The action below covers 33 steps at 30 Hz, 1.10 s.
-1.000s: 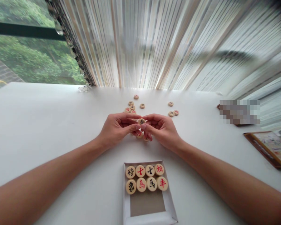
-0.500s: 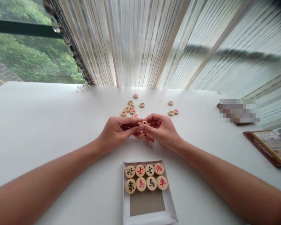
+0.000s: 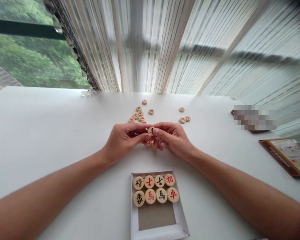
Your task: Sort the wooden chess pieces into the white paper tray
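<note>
Between my two hands is a round wooden Chinese chess piece (image 3: 150,131) with a black character facing me. My left hand (image 3: 125,138) has its fingers and thumb closed about the piece's left side. The thumb of my right hand (image 3: 173,136) presses on its right side, the other fingers curled behind. Just below the fingertips, more pieces (image 3: 148,143) lie partly hidden. Nearer to me, an open white box (image 3: 135,221) holds two rows of pieces, black and red characters up, across its far half; its grey bottom shows in the near half.
Several loose chess pieces (image 3: 140,118) lie beyond my hands, with a small group (image 3: 182,120) to their right. Brown-edged printed lid or board (image 3: 287,156) lies at the right. Striped curtains (image 3: 150,50) hang behind the white table (image 3: 52,133).
The chess piece between my hands has turned, so its black character shows more fully. My right thumb has shifted slightly right on it. The box and its pieces stay as they were.
</note>
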Each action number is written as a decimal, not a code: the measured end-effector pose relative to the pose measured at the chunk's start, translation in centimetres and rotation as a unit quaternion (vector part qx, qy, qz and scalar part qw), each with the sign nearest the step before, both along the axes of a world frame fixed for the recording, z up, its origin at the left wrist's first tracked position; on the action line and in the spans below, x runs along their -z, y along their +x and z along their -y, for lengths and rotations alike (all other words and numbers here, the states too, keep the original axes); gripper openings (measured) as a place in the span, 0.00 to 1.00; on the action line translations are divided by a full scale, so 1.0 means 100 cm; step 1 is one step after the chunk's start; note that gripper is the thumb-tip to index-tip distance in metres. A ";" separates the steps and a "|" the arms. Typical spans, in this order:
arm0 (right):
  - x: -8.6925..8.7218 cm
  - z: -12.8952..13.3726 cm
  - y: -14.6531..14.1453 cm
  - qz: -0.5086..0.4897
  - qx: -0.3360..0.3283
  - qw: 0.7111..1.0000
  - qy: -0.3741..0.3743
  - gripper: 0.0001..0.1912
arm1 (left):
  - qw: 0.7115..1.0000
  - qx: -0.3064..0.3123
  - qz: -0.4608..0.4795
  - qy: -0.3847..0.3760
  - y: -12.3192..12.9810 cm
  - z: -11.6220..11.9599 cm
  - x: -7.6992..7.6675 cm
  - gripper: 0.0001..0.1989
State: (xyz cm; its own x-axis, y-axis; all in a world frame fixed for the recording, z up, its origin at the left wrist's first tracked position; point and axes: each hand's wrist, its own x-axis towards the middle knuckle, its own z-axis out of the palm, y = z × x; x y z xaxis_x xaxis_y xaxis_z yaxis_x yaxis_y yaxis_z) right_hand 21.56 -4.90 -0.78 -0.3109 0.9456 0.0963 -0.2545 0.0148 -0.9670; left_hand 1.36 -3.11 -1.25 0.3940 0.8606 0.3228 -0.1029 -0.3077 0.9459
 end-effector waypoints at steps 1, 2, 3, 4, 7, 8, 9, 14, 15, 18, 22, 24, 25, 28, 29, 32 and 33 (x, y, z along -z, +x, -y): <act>0.000 0.000 0.000 -0.003 0.000 1.000 -0.002 0.20 | 1.000 0.000 0.003 -0.003 0.000 0.000 -0.001 0.18; 0.000 0.000 0.000 -0.004 0.002 1.000 -0.005 0.21 | 1.000 0.000 0.003 -0.003 0.001 0.000 -0.001 0.18; 0.000 0.000 -0.001 -0.005 0.004 1.000 -0.008 0.21 | 1.000 0.001 0.003 -0.001 0.001 0.000 -0.002 0.18; 0.000 0.000 -0.001 -0.005 0.007 1.000 -0.011 0.22 | 1.000 0.002 0.001 0.003 0.001 0.001 -0.002 0.17; 0.001 0.000 -0.002 0.004 0.011 1.000 -0.020 0.23 | 1.000 0.008 -0.013 0.025 0.001 0.002 -0.003 0.15; 0.001 0.000 -0.002 0.008 0.012 1.000 -0.021 0.23 | 0.999 0.012 -0.019 0.034 0.001 0.002 -0.003 0.15; 0.001 0.000 -0.002 0.011 0.012 1.000 -0.021 0.23 | 0.999 0.014 -0.024 0.043 0.001 0.003 -0.002 0.14; -0.001 0.002 -0.002 0.018 0.015 1.000 -0.011 0.23 | 0.996 0.013 -0.045 0.072 0.000 0.003 -0.001 0.14; -0.002 0.003 -0.002 0.022 0.013 1.000 -0.009 0.23 | 0.996 0.011 -0.047 0.076 -0.001 0.003 -0.001 0.14; -0.005 0.004 -0.002 0.033 0.007 0.999 -0.007 0.23 | 0.996 0.014 -0.046 0.075 -0.001 0.002 -0.001 0.15; -0.007 0.004 -0.002 0.041 0.003 0.999 -0.003 0.23 | 0.998 0.017 -0.034 0.055 -0.001 0.003 -0.001 0.15; -0.008 0.003 -0.002 0.040 -0.004 0.999 0.005 0.23 | 0.998 0.017 -0.027 0.046 -0.001 0.003 -0.001 0.15; -0.008 0.003 -0.002 0.041 -0.008 0.999 0.009 0.23 | 0.999 0.017 -0.024 0.042 -0.001 0.003 -0.001 0.15; -0.007 0.003 -0.001 0.042 -0.015 0.999 0.014 0.22 | 0.999 0.011 -0.015 0.036 0.000 0.003 -0.002 0.15; -0.007 0.003 -0.001 0.041 -0.017 0.999 0.014 0.22 | 0.999 0.008 -0.012 0.035 0.000 0.004 -0.003 0.15; -0.006 0.002 0.001 0.039 -0.021 0.999 0.018 0.22 | 1.000 0.001 -0.012 0.024 0.001 0.005 -0.004 0.14; -0.006 0.002 0.001 0.039 -0.023 0.999 0.019 0.22 | 1.000 0.000 -0.012 0.018 0.001 0.005 -0.004 0.14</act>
